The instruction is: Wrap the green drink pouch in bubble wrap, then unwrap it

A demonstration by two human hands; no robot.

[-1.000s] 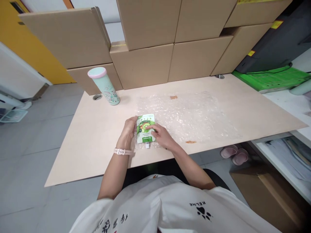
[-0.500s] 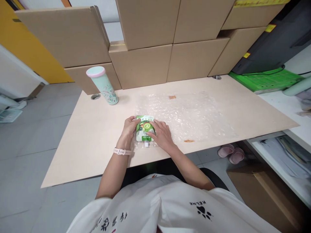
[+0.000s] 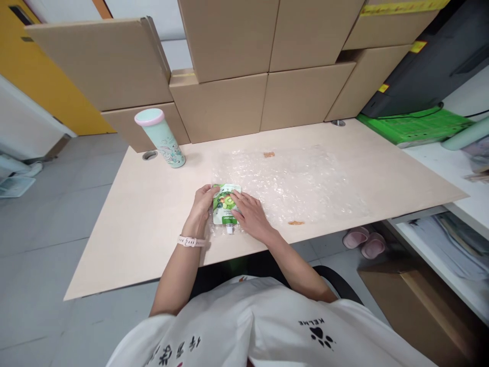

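Note:
A green and white spouted pouch lies flat on the left end of a clear bubble wrap sheet, its white cap pointing toward me. My left hand grips the pouch's left edge together with the wrap's edge. My right hand lies flat on the pouch's right side, fingers spread and pressing down. A pale wristband sits on my left wrist. Both hands are near the front edge of the light wooden desk.
A mint tumbler with a pink lid stands at the back left beside a cable hole. Stacked cardboard boxes line the back. A green mat and dark case are at the right. Two small brown tape bits lie on the wrap.
My right hand has slid from the pouch's middle to its right side and flattened. My left hand has closed more on the left edge. The pouch stays in place.

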